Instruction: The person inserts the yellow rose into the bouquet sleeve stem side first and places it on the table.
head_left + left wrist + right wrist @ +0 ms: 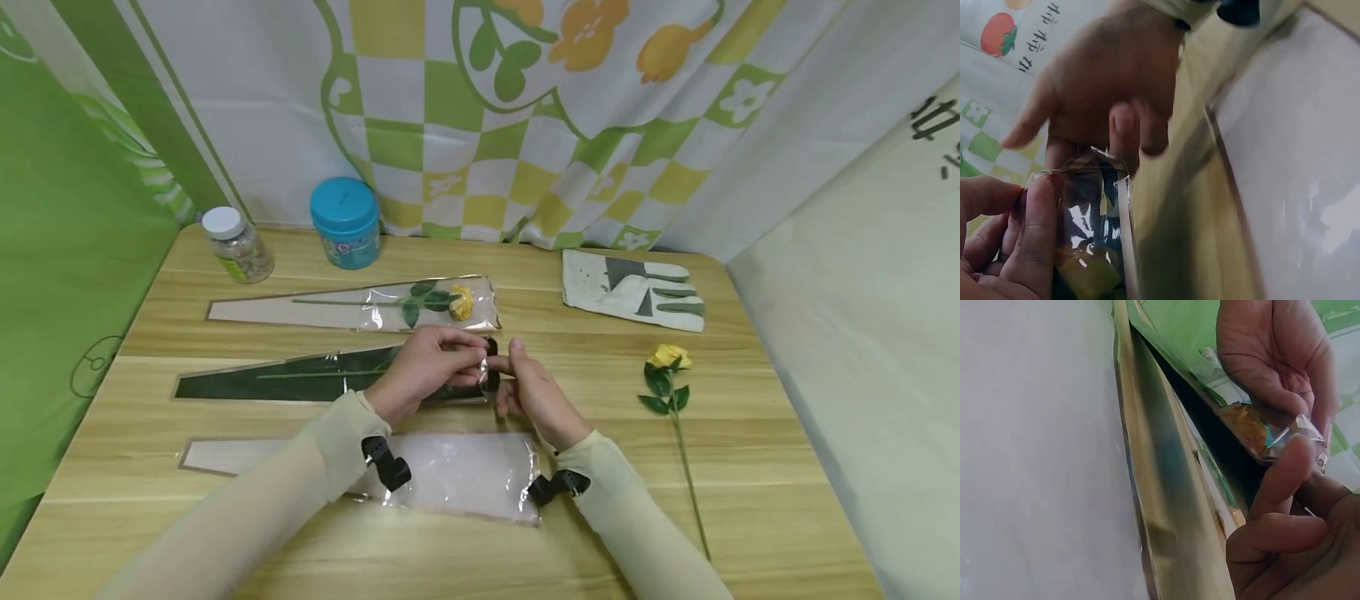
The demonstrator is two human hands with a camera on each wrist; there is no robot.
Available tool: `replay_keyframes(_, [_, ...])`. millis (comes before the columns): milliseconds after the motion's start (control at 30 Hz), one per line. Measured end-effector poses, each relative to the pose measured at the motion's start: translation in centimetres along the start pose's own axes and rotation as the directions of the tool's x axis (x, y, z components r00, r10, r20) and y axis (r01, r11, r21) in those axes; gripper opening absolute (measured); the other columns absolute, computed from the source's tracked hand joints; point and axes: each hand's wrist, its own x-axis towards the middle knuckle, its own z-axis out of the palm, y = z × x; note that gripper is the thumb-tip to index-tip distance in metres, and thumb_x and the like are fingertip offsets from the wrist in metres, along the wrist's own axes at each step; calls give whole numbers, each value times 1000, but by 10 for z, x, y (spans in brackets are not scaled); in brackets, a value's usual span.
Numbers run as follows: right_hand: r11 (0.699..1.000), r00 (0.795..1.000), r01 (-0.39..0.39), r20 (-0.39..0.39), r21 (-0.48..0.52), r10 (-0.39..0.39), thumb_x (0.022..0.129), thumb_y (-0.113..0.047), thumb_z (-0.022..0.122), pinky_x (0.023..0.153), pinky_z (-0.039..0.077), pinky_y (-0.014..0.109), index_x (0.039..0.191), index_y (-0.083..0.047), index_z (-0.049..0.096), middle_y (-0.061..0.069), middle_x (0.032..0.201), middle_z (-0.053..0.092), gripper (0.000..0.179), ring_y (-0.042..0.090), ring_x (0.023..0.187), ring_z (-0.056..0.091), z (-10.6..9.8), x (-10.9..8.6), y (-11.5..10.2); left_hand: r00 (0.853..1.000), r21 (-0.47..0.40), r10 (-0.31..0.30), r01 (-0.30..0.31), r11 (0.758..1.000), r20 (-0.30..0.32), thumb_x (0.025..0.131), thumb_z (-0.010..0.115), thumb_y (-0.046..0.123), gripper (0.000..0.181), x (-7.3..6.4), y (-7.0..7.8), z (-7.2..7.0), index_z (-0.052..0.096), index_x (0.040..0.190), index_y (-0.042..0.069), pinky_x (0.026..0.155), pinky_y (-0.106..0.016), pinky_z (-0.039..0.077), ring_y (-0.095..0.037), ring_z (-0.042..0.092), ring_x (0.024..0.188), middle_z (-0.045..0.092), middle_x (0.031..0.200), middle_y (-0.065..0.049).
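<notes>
Your cream-sleeved left forearm (288, 483) crossed the white tapered film sleeve (465, 471) in the head view, your left hand (427, 367) over the wide end of the dark-green tapered film sleeve (307, 388), your right hand (543, 396) facing it. In the left-wrist view, your left fingers (1036, 244) pinched its edge near the yellow rose (1088, 272) inside. In the right-wrist view, your right fingers (1294, 459) bent loosely, one at its mouth.

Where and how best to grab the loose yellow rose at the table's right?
Probably by the bare stem, a little below the leaves, pinched from above by the right hand, across its length. The stem is thin and lies along the table, with the bloom at its far end; gripping lower should spare bloom and leaves.
</notes>
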Motion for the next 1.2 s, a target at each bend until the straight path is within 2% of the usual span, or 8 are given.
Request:
replay_keyframes(167, [998,999,42,1,39,-42,103,-70,19,46,38,29,135,-11,65,17,69,57,81,26,55,48,-8,-9,6,997,93,73,-69,993,-38,96,70,4,22,9,-5,-11,71,116,-6,74,-32,64,-19,71,77,70,104,-20])
replay_keyframes(400, [995,998,33,-51,96,-28,105,-65,20,48,38,23,132,-3,65,15,131,64,81,16,59,50,-33,-33,26,997,117,66,-61,991,-37,96,69,2,22,10,-14,-10,70,116,-8,75,-31,64,-20,72,79,69,106,-20])
replay_keyframes(667, [999,999,21,-39,-32,-22,110,-53,30,58,47,26,127,-1,67,15,126,67,66,22,63,56,-41,-50,32,997,153,74,-68,986,-28,96,70,4,26,13,-19,-7,69,119,-7,77,-31,64,-22,73,84,71,105,-19])
replay_keyframes(833, [972,998,40,-41,-230,-51,110,-34,47,68,58,31,124,0,68,13,111,72,42,30,67,63,-44,-69,33,992,271,123,-123,955,19,99,69,15,29,-5,-19,-19,69,124,1,82,-33,63,-24,71,98,71,116,-12])
replay_keyframes(933, [929,996,47,-52,-366,-71,108,-33,53,66,59,30,119,-3,72,6,99,73,37,26,72,65,-45,-85,36,978,418,191,-207,884,79,101,67,23,28,-33,-22,-25,71,124,8,86,-34,61,-20,69,102,71,119,-5])
replay_keyframes(1000, [891,995,48,-53,-452,-81,107,-36,55,68,58,30,113,-8,75,1,93,73,35,21,75,65,-45,-96,38,964,519,213,-266,812,159,101,66,28,27,-56,-28,-26,72,123,12,91,-36,59,-17,68,106,70,121,-1])
replay_keyframes(1067, [844,994,50,-53,-535,-92,105,-39,57,76,58,29,110,-14,77,-5,94,73,33,14,84,66,-44,-106,39,934,639,212,-351,684,286,102,64,33,29,-80,-37,-24,72,124,16,101,-40,54,-16,63,116,68,128,1])
replay_keyframes(1200, [788,994,54,-38,-613,-98,103,-44,58,87,58,34,113,-19,77,-8,107,73,33,10,97,67,-41,-115,41,850,744,141,-515,426,508,102,61,40,37,-114,-58,-18,71,129,16,115,-48,39,-24,46,138,56,145,-3])
